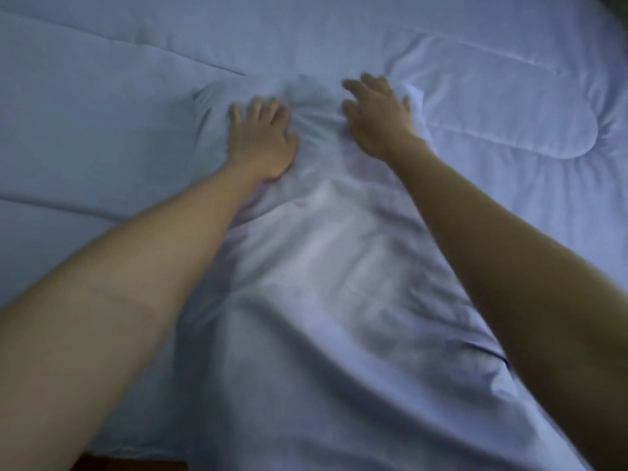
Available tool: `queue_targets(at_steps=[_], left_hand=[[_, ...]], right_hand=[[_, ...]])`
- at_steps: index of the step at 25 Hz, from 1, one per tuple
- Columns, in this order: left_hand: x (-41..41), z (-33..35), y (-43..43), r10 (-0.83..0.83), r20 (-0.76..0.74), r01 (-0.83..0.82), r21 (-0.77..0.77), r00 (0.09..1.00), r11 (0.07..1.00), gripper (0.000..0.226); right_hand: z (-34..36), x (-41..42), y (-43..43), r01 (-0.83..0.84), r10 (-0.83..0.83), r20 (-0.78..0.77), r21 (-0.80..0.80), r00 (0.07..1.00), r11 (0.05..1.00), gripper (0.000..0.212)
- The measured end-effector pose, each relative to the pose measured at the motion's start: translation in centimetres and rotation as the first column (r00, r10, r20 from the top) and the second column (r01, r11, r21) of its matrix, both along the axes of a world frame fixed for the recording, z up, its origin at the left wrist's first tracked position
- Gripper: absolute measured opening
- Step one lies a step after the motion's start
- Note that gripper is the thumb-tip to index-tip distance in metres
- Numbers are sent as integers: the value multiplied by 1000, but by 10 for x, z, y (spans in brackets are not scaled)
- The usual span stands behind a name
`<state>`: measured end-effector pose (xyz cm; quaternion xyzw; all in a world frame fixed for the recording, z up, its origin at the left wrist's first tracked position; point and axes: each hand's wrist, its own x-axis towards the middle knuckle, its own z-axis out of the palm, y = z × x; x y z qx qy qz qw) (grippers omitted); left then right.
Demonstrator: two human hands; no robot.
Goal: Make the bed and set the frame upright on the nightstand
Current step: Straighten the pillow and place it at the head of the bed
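**Where the sheet bunches, two hands lie spread**

Where wrinkles gather just above the centre of the frame, the left hand [263, 139] presses flat on the white sheet [323, 273], fingers spread. The right hand [377, 117], just right of it, is splayed too; blur hides whether its palm touches. A quilted duvet [102, 107] fills the upper left and upper right.

This is a bedroom in a home: a big bed [102, 232] fills the view, with a soft white quilt [509, 107] and wrinkly sheet [323, 283]
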<state>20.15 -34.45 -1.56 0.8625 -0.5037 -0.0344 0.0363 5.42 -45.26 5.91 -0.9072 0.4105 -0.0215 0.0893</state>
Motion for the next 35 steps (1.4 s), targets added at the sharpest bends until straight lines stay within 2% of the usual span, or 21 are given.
queue_targets(at_steps=[2,5,7,8,9,10,12,14,16,18,20,21,22,23,25,27,28,30,32,33,35], left_hand=[[29,2,-19,47,-4,-47,-6,999,999,55],[50,-2,-21,170,-120,-177,-49,978,983,62],[53,6,-5,419,-318,-450,-27,851,893,69],[46,14,5,503,-347,-544,-26,792,839,70],[33,21,16,518,-300,-564,-84,801,822,69],[14,28,27,458,-217,-498,-194,862,845,66],[-41,37,54,157,-138,-198,-366,978,909,58],[-97,25,94,-51,-78,30,-255,996,967,62],[-133,9,141,-25,0,25,-105,1000,994,69],[-152,6,182,166,-35,-169,-77,985,983,82],[-166,16,214,400,-195,-398,54,895,916,101],[-179,21,228,460,-228,-445,117,858,888,109],[-198,25,244,440,-210,-421,128,873,898,113],[-219,26,259,328,-177,-313,106,928,944,115],[-252,16,289,124,-105,-113,110,987,988,112],[-267,17,316,203,-142,-194,78,969,978,114],[-265,19,329,298,-207,-289,70,932,955,116],[-261,22,354,513,-390,-445,256,765,858,118],[-257,24,369,587,-502,-458,367,636,810,110],[-253,23,371,576,-534,-425,389,619,817,99],[-239,22,368,547,-472,-315,484,692,816,70]], right_hand=[[-27,21,12,-102,104,-35,61,994,993,48],[-61,-3,3,-129,121,-150,-45,981,991,50],[-54,-29,-16,83,-89,-119,-59,989,995,50],[-45,-41,-21,254,-252,-92,15,963,967,50],[-36,-49,-18,402,-398,-61,102,915,910,52],[-29,-54,-4,475,-476,-31,153,879,867,54],[-28,-62,50,347,-353,38,110,935,931,56],[-40,-83,122,34,-35,19,61,999,998,58],[-50,-129,158,-63,63,-58,0,996,998,57],[-44,-183,151,109,-107,-72,28,992,994,55],[-29,-221,135,393,-385,-83,183,919,901,51],[-21,-231,133,482,-473,-98,243,876,842,49],[-16,-234,142,472,-461,-102,235,881,850,49],[-15,-230,160,361,-354,-70,186,933,914,50],[-18,-225,216,-33,36,-31,85,999,996,53],[-33,-249,269,-335,344,-166,80,924,939,56],[-39,-267,279,-373,381,-197,81,903,924,57],[-37,-306,264,-258,274,-140,121,952,959,60],[-30,-339,233,-62,68,-71,94,995,994,58],[-25,-349,215,52,-43,-55,169,998,984,56],[-14,-353,184,273,-254,-99,385,962,882,58]])
